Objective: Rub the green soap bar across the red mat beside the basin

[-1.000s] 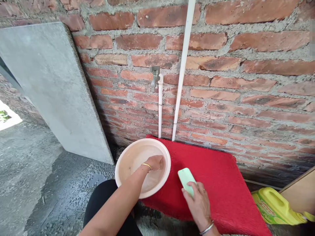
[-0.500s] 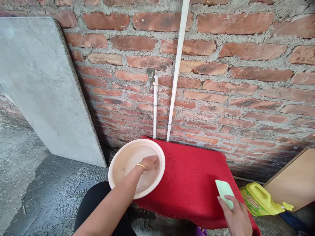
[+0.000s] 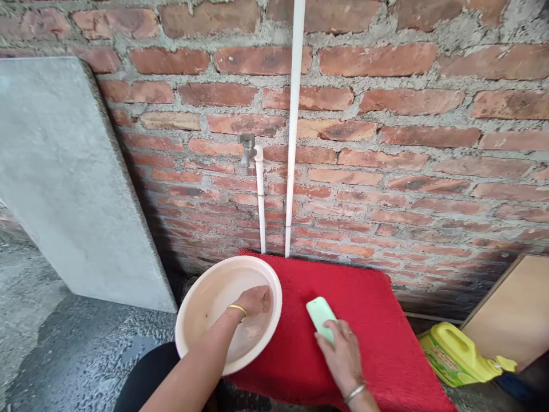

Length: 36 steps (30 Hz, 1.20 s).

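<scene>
My left hand [image 3: 254, 300] is inside the cream plastic basin [image 3: 186, 309], near its right side, with its fingers curled together. Whatever those fingers hold, if anything, is hidden. Shallow water appears to lie in the basin. Just right of the basin, my right hand [image 3: 343, 353] grips a mint-green flat block [image 3: 321, 316] with rounded corners by its near end. The block is over the red cloth [image 3: 369, 320], which covers a low table-like surface; its underside is out of sight. The basin rests on the cloth's left part.
A grey tap [image 3: 247, 150] on a white pipe [image 3: 261, 206] stands behind the basin, beside a taller white pipe [image 3: 293, 137]. A stone slab [image 3: 81, 183] leans on the brick wall at left. A yellow jug [image 3: 461, 356] and a wooden board [image 3: 510, 315] are at right.
My right hand has carried the mint-green block leftward over the red cloth, closer to the basin. My left hand stays in the basin. The view has shifted slightly.
</scene>
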### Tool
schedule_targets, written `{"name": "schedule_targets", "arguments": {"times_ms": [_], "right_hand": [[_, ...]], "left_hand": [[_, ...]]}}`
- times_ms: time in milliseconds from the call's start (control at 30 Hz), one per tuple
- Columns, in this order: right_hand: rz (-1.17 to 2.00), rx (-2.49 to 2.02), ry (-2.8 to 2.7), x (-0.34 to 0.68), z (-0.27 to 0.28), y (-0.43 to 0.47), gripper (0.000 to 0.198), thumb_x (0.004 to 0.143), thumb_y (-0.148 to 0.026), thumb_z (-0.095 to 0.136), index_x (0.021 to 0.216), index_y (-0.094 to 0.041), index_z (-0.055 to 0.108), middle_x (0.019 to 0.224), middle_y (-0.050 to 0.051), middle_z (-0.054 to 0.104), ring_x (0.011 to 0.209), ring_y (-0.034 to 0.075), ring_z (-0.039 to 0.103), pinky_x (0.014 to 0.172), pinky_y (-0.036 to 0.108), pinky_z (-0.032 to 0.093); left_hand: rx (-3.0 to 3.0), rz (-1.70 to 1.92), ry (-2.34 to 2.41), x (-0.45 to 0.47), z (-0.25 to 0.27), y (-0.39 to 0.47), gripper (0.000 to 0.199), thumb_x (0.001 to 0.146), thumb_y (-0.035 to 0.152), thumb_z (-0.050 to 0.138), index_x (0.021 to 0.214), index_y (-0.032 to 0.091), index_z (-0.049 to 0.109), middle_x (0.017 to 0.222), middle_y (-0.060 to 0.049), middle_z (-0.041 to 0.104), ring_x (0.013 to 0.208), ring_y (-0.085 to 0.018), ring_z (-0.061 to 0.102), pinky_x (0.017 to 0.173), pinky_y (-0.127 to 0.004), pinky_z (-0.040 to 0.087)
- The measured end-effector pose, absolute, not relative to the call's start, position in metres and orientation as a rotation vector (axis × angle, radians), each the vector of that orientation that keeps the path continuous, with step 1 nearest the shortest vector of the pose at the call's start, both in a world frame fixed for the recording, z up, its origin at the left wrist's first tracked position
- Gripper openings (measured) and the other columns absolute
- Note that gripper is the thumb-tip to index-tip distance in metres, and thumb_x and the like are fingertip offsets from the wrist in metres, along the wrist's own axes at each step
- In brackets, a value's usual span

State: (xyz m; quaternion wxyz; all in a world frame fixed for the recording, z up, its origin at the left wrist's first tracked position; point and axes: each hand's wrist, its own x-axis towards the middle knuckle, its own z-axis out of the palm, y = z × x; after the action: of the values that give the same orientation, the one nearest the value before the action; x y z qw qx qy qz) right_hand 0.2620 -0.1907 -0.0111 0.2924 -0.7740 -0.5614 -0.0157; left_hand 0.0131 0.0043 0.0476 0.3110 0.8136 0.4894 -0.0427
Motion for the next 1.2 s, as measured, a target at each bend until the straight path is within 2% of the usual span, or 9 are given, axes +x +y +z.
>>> {"name": "schedule_targets", "arguments": {"times_ms": [133, 200, 333, 467, 600, 833, 933, 1067, 1200], "right_hand": [[-0.232, -2.223, -1.178, 0.355, -0.009, -0.222, 0.044, 0.085, -0.062, 0.046, 0.094, -0.026, 0.070, 0.086, 0.012, 0.061, 0.068, 0.030, 0.061, 0.064, 0.044, 0.048], [-0.268, -2.227, -1.147, 0.362, -0.003, -0.219, 0.048, 0.086, -0.065, 0.044, 0.096, -0.026, 0.070, 0.086, 0.013, 0.061, 0.069, 0.031, 0.060, 0.063, 0.045, 0.047], [-0.091, -2.032, -1.376, 0.284, 0.008, -0.179, 0.029, 0.086, -0.051, 0.055, 0.092, -0.026, 0.069, 0.093, 0.009, 0.063, 0.082, 0.027, 0.063, 0.076, 0.039, 0.050], [0.000, -2.020, -1.618, 0.195, 0.010, -0.142, 0.009, 0.082, -0.031, 0.065, 0.090, -0.028, 0.068, 0.094, 0.004, 0.062, 0.085, 0.023, 0.062, 0.080, 0.036, 0.048], [-0.050, -2.105, -1.653, 0.218, 0.000, -0.147, 0.012, 0.081, -0.029, 0.067, 0.092, -0.030, 0.069, 0.097, 0.003, 0.063, 0.088, 0.024, 0.063, 0.081, 0.037, 0.049], [-0.301, -2.400, -1.150, 0.369, -0.002, -0.195, 0.037, 0.087, -0.052, 0.053, 0.098, -0.022, 0.072, 0.086, 0.010, 0.060, 0.071, 0.027, 0.061, 0.067, 0.041, 0.048], [-0.268, -2.238, -1.223, 0.339, 0.007, -0.179, 0.032, 0.086, -0.050, 0.057, 0.095, -0.023, 0.071, 0.089, 0.009, 0.061, 0.077, 0.026, 0.062, 0.073, 0.040, 0.049], [-0.053, -2.082, -1.486, 0.235, 0.014, -0.139, 0.012, 0.083, -0.033, 0.066, 0.093, -0.027, 0.070, 0.096, 0.005, 0.062, 0.087, 0.023, 0.062, 0.081, 0.035, 0.048], [0.018, -2.118, -1.594, 0.193, 0.012, -0.123, 0.017, 0.078, -0.025, 0.071, 0.094, -0.029, 0.069, 0.099, 0.003, 0.063, 0.091, 0.023, 0.061, 0.085, 0.036, 0.046]], "left_hand": [[2.150, -0.132, 1.289, 0.014, 0.049, 0.004, 0.028, 0.067, 0.014, 0.063, 0.093, 0.023, 0.059, 0.098, -0.002, 0.070, 0.095, -0.024, 0.064, 0.079, -0.032, 0.045], [2.144, -0.132, 1.290, 0.014, 0.049, 0.004, 0.026, 0.067, 0.013, 0.063, 0.091, 0.022, 0.058, 0.098, -0.002, 0.070, 0.095, -0.024, 0.064, 0.078, -0.031, 0.044], [2.144, -0.162, 1.304, 0.014, 0.045, 0.007, 0.026, 0.065, 0.016, 0.066, 0.088, 0.023, 0.055, 0.100, 0.000, 0.070, 0.095, -0.022, 0.063, 0.077, -0.030, 0.043], [2.184, -0.134, 1.313, 0.011, 0.036, 0.009, 0.028, 0.063, 0.017, 0.067, 0.086, 0.024, 0.051, 0.100, 0.000, 0.070, 0.093, -0.023, 0.063, 0.076, -0.031, 0.043], [2.203, -0.094, 1.299, 0.010, 0.033, 0.009, 0.027, 0.062, 0.018, 0.065, 0.083, 0.026, 0.051, 0.097, -0.001, 0.070, 0.092, -0.025, 0.064, 0.077, -0.034, 0.044], [2.181, -0.056, 1.293, 0.011, 0.036, 0.007, 0.025, 0.060, 0.018, 0.063, 0.082, 0.025, 0.052, 0.096, -0.002, 0.070, 0.093, -0.027, 0.064, 0.077, -0.034, 0.044], [2.182, -0.055, 1.302, 0.009, 0.038, 0.006, 0.025, 0.060, 0.018, 0.062, 0.082, 0.025, 0.053, 0.096, -0.002, 0.070, 0.093, -0.027, 0.064, 0.077, -0.034, 0.044], [2.216, -0.068, 1.306, 0.007, 0.038, 0.006, 0.022, 0.065, 0.016, 0.058, 0.085, 0.025, 0.054, 0.097, -0.001, 0.069, 0.091, -0.023, 0.063, 0.077, -0.031, 0.043], [2.226, -0.083, 1.310, 0.006, 0.036, 0.008, 0.022, 0.066, 0.015, 0.057, 0.085, 0.025, 0.053, 0.096, -0.001, 0.069, 0.091, -0.022, 0.063, 0.077, -0.030, 0.043]]}}
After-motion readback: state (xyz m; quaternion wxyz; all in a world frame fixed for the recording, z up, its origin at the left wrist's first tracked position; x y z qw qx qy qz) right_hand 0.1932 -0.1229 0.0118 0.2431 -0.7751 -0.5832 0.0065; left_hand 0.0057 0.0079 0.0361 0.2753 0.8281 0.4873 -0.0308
